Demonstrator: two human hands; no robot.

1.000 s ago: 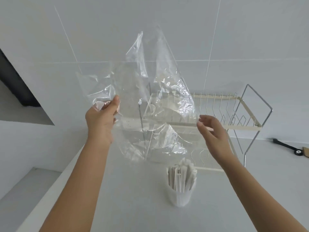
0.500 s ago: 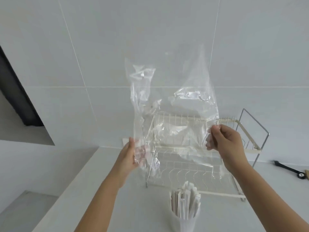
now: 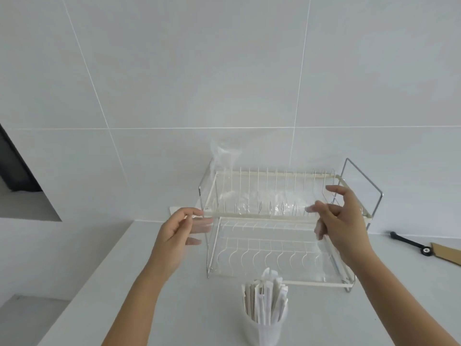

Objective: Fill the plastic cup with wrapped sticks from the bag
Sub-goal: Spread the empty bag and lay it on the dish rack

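The white plastic cup (image 3: 265,332) stands on the counter near me, packed with several paper-wrapped sticks (image 3: 266,299) standing upright. The clear plastic bag (image 3: 259,204) looks empty and lies crumpled across the top tier of the dish rack, one corner sticking up at the rack's back left. My left hand (image 3: 178,232) hovers at the rack's front left corner with fingers apart. My right hand (image 3: 343,221) hovers at the front right corner, fingers spread. The fingertips of both hands look blurred behind loose plastic, and neither hand grips anything.
A two-tier white wire dish rack (image 3: 277,280) stands against the tiled wall behind the cup. A black-handled tool (image 3: 409,243) and a brown flat piece (image 3: 446,253) lie at the right. The counter's edge (image 3: 82,293) drops off on the left.
The bag was held up in the air between both hands; it now rests on the rack's top tier. Both hands have come down and let it go.
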